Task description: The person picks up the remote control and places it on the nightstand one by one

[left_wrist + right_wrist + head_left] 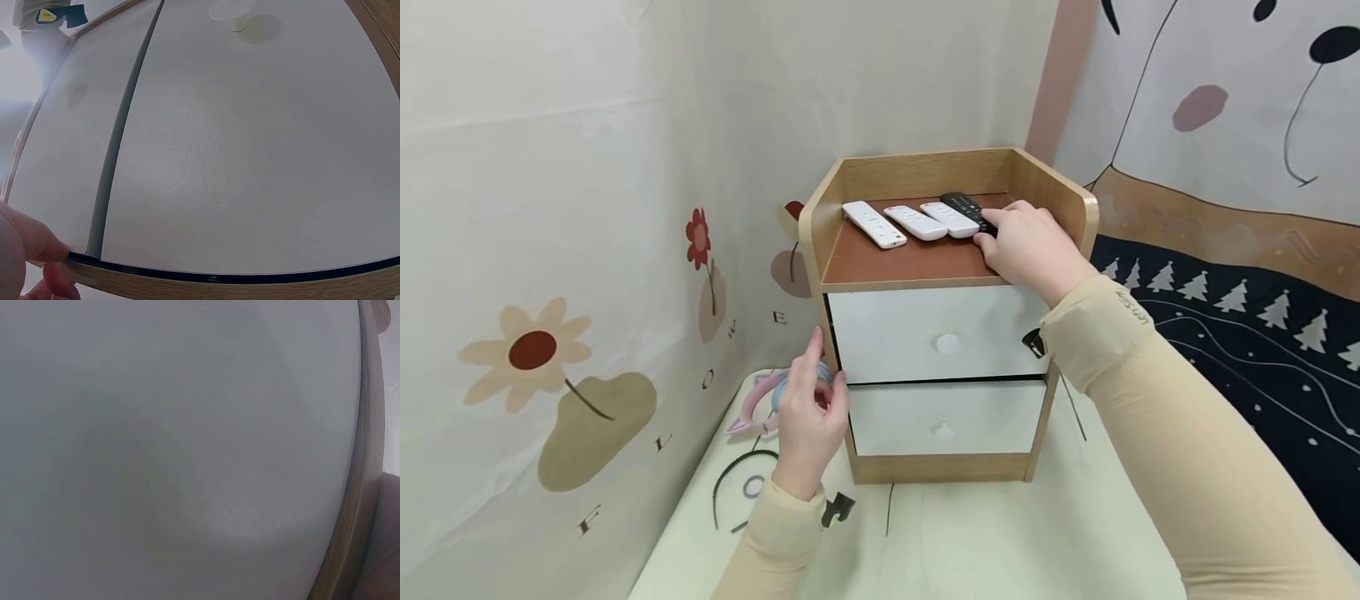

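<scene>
A small wooden cabinet (940,468) with two white drawers carries a row of remote controls on its brown top. My right hand (1028,248) reaches over the top's right front and pinches the near end of a black remote control (962,202) between thumb and fingers. Left of it lie three white ones: a remote next to it (950,219), a middle remote (916,222) and a leftmost remote (874,225). Low on the cabinet's left side, my left hand (811,425) rests against the side panel, index finger straight, thumb (44,242) at the front edge.
Round knobs sit on the upper drawer (947,343) and lower drawer (944,431). Behind my left hand are a pink and blue headband-like item (760,400), a black hairband (724,483) and a small purple ring (753,487) on the pale tabletop (970,542). Printed curtains stand behind.
</scene>
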